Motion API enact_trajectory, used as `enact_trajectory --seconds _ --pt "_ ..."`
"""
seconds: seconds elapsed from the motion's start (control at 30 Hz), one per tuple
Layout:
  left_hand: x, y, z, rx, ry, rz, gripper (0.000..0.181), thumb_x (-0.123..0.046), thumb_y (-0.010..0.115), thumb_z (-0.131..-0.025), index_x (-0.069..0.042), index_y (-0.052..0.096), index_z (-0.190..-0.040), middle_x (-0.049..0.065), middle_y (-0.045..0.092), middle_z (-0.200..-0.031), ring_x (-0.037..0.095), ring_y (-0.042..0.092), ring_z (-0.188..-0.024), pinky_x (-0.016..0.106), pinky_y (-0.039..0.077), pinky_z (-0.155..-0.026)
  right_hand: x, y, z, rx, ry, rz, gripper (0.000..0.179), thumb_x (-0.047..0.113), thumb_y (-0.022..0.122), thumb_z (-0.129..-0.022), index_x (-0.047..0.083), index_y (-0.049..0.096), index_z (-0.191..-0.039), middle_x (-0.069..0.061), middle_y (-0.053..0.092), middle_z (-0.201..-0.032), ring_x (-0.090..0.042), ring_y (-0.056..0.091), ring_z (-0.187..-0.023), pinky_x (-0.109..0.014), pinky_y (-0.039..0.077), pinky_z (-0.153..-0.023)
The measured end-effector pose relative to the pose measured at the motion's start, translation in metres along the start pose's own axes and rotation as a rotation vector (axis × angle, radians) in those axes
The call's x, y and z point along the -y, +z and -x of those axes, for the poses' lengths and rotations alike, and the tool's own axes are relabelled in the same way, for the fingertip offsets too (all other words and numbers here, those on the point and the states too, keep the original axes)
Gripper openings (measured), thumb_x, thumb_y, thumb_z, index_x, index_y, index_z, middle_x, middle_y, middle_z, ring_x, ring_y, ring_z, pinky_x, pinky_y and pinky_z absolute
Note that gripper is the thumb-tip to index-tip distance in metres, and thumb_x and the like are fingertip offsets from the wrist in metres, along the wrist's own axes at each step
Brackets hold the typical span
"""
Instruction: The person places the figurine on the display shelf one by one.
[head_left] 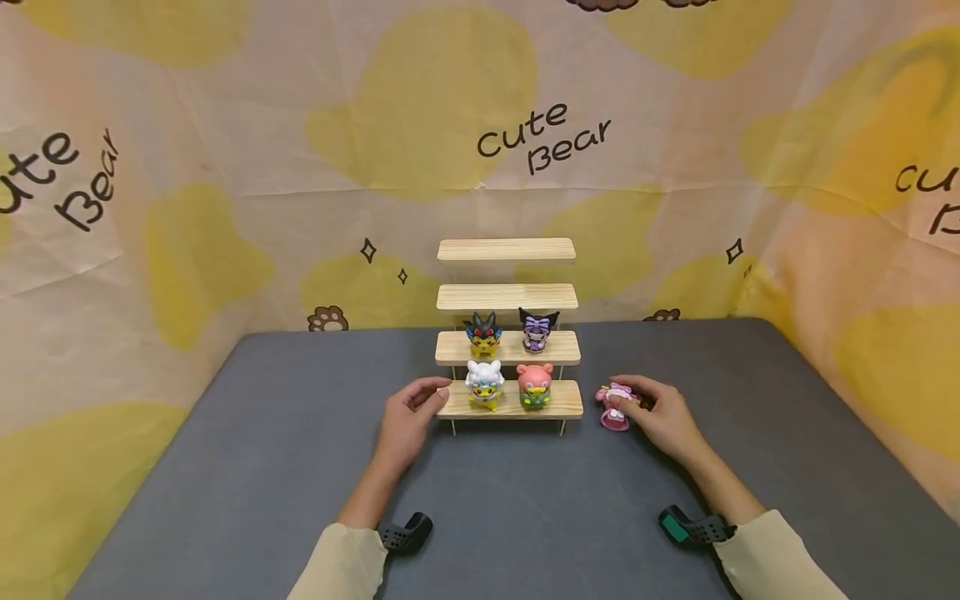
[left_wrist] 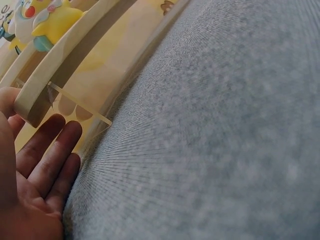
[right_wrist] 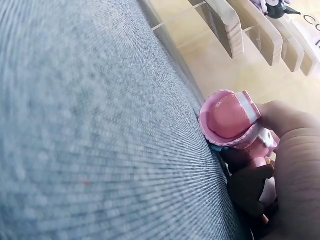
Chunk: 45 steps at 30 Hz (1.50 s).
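Note:
A four-step wooden display stand point(head_left: 450, 408) stands on the grey table. My left hand point(head_left: 407, 417) grips the left end of its lowest step between thumb and index finger; in the left wrist view the other fingers point(left_wrist: 52, 160) extend below the board. Right of the stand, my right hand point(head_left: 663, 417) pinches a pink figurine point(head_left: 615, 408), tipped with its round base point(right_wrist: 227, 117) toward me, low at the table. A dark brown piece point(right_wrist: 250, 190) shows beneath this hand; whether it belongs to the figurine I cannot tell.
On the lowest step are a white-hooded yellow figurine point(head_left: 484, 385) and a pink-hooded one point(head_left: 535, 387). The step above bears a dark-eared yellow figurine point(head_left: 483, 336) and a purple-and-black one point(head_left: 537, 331). A patterned cloth point(head_left: 420, 108) hangs behind the table point(head_left: 300, 467).

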<state>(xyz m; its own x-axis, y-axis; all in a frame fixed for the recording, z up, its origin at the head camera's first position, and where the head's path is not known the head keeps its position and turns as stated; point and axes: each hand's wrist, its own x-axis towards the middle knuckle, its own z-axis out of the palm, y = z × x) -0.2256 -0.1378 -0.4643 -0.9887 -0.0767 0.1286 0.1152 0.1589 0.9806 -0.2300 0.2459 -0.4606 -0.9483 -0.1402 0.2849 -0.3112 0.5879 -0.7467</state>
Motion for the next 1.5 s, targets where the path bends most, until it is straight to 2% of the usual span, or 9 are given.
enact_trajectory --seconds 0.27,0.5,0.63,0.8,0.93,1.07,1.13,1.3,1.5 --pt "0.003 0.002 0.0 0.003 0.011 0.009 0.021 -0.016 0.069 -0.097 -0.006 0.074 -0.115 0.015 0.073 -0.119 0.001 0.065 -0.101 0.017 0.051 -0.085 -0.001 0.001 0.005 -0.043 -0.039 -0.05 0.032 0.017 0.074 -0.093 0.008 0.071 -0.124 -0.013 0.073 -0.113 -0.004 0.052 -0.078 -0.021 0.042 -0.063" --pt "0.002 0.002 0.001 -0.003 0.009 0.008 0.021 -0.016 0.068 -0.097 -0.006 0.074 -0.115 0.015 0.073 -0.12 0.001 0.065 -0.102 0.017 0.051 -0.085 0.004 0.004 0.005 -0.087 -0.107 -0.082 0.035 0.001 0.074 -0.09 0.002 0.07 -0.124 -0.02 0.073 -0.116 -0.002 0.054 -0.08 -0.018 0.045 -0.065" --pt "0.001 0.001 0.001 -0.006 0.004 0.007 0.021 -0.017 0.069 -0.097 -0.007 0.074 -0.115 0.014 0.073 -0.12 0.002 0.065 -0.102 0.017 0.051 -0.085 0.007 0.006 0.004 -0.103 -0.151 -0.117 0.036 -0.006 0.073 -0.088 -0.003 0.069 -0.123 -0.023 0.071 -0.119 0.004 0.058 -0.089 -0.015 0.048 -0.071" --pt "0.001 0.0 0.001 -0.006 0.003 0.004 0.022 -0.017 0.068 -0.097 -0.007 0.074 -0.115 0.014 0.073 -0.12 0.002 0.065 -0.102 0.017 0.051 -0.084 0.008 0.006 0.004 -0.132 -0.176 -0.134 0.039 -0.003 0.076 -0.086 0.004 0.071 -0.124 -0.017 0.07 -0.123 0.01 0.058 -0.104 -0.009 0.047 -0.081" --pt "0.0 0.0 0.001 -0.008 0.003 0.001 0.021 -0.017 0.068 -0.097 -0.007 0.074 -0.115 0.014 0.073 -0.12 0.001 0.065 -0.101 0.017 0.051 -0.084 0.006 0.006 0.003 -0.121 -0.187 -0.166 0.041 -0.002 0.077 -0.085 0.004 0.07 -0.125 -0.018 0.07 -0.123 0.008 0.058 -0.102 -0.011 0.047 -0.078" --pt "-0.001 0.001 0.001 -0.011 0.006 0.003 0.021 -0.017 0.068 -0.097 -0.007 0.074 -0.115 0.014 0.073 -0.12 0.0 0.065 -0.101 0.017 0.05 -0.084 0.007 0.006 0.002 -0.096 -0.187 -0.149 0.05 -0.006 0.077 -0.083 -0.002 0.063 -0.131 -0.024 0.068 -0.126 0.009 0.058 -0.099 -0.012 0.047 -0.076" --pt "0.0 0.001 0.001 -0.013 0.007 0.002 0.022 -0.017 0.068 -0.097 -0.007 0.074 -0.115 0.014 0.073 -0.12 0.0 0.065 -0.1 0.017 0.05 -0.084 0.006 0.005 0.002 -0.081 -0.179 -0.129 0.052 -0.005 0.078 -0.083 -0.001 0.062 -0.133 -0.022 0.067 -0.126 0.009 0.057 -0.098 -0.012 0.047 -0.076" --pt "0.001 0.001 0.001 -0.01 0.01 0.0 0.021 -0.017 0.069 -0.097 -0.007 0.074 -0.115 0.014 0.073 -0.12 0.002 0.065 -0.101 0.017 0.051 -0.084 0.002 0.005 0.003 -0.045 -0.17 -0.126 0.047 0.003 0.08 -0.084 0.005 0.067 -0.129 -0.013 0.07 -0.12 0.002 0.057 -0.091 -0.015 0.047 -0.072" --pt "0.0 0.002 0.002 -0.013 0.009 -0.002 0.02 -0.017 0.069 -0.096 -0.008 0.075 -0.113 0.013 0.073 -0.118 0.005 0.065 -0.101 0.018 0.051 -0.083 0.005 0.006 0.004 -0.047 -0.189 -0.123 0.046 0.001 0.081 -0.082 0.003 0.068 -0.126 -0.016 0.07 -0.117 0.002 0.057 -0.087 -0.015 0.046 -0.069"
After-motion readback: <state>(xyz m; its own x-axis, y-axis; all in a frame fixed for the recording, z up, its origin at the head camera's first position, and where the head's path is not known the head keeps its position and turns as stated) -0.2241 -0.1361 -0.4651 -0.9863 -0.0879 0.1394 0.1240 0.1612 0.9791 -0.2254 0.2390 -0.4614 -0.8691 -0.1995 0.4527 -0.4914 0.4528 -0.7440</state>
